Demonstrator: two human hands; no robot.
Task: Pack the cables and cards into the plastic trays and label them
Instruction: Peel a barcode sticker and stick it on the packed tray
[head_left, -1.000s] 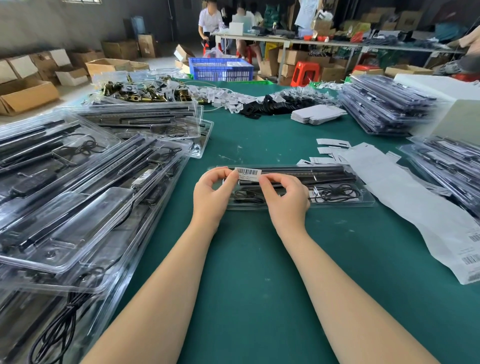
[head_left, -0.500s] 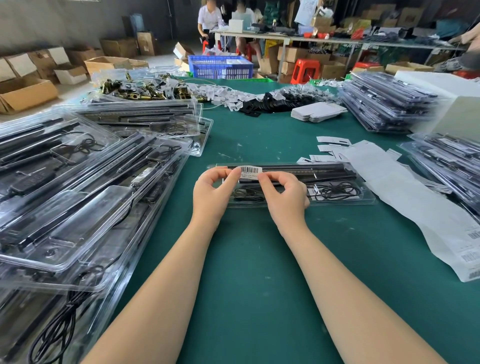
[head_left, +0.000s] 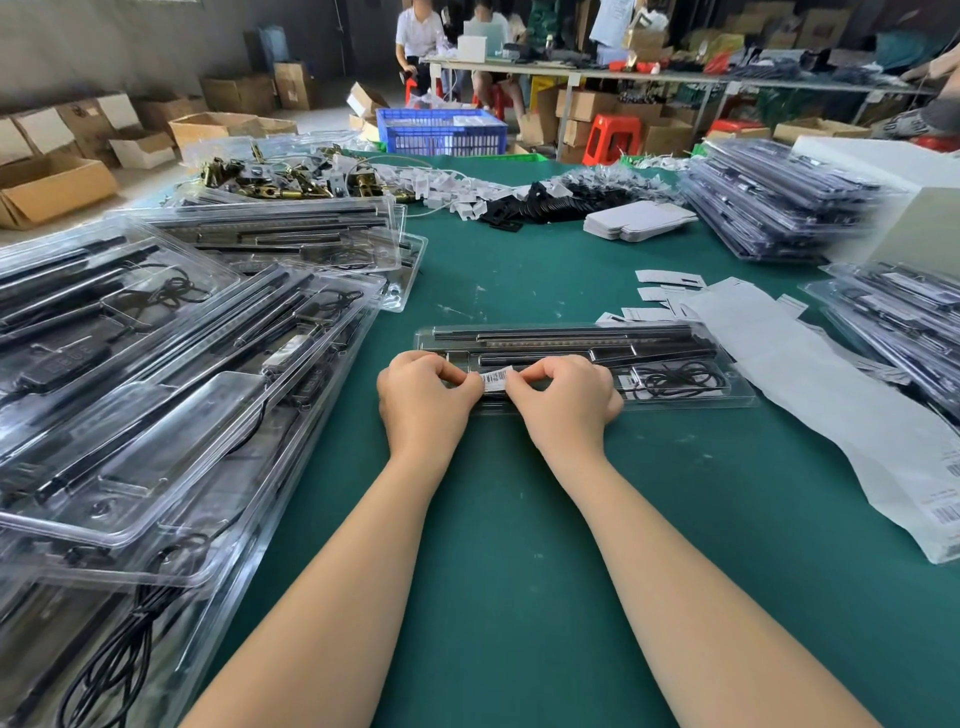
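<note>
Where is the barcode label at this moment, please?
In the head view, the barcode label sits near the middle, pinched between the left hand and right hand, low over the clear plastic tray on the green table.

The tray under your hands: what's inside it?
The tray holds long black bars along its far side and a coiled black cable at its right end. The left hand, right hand and barcode label cover its near-left part.

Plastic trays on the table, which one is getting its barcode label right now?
The single tray lying alone mid-table; left hand and right hand pinch the barcode label over it. The others sit stacked at the sides.
</note>
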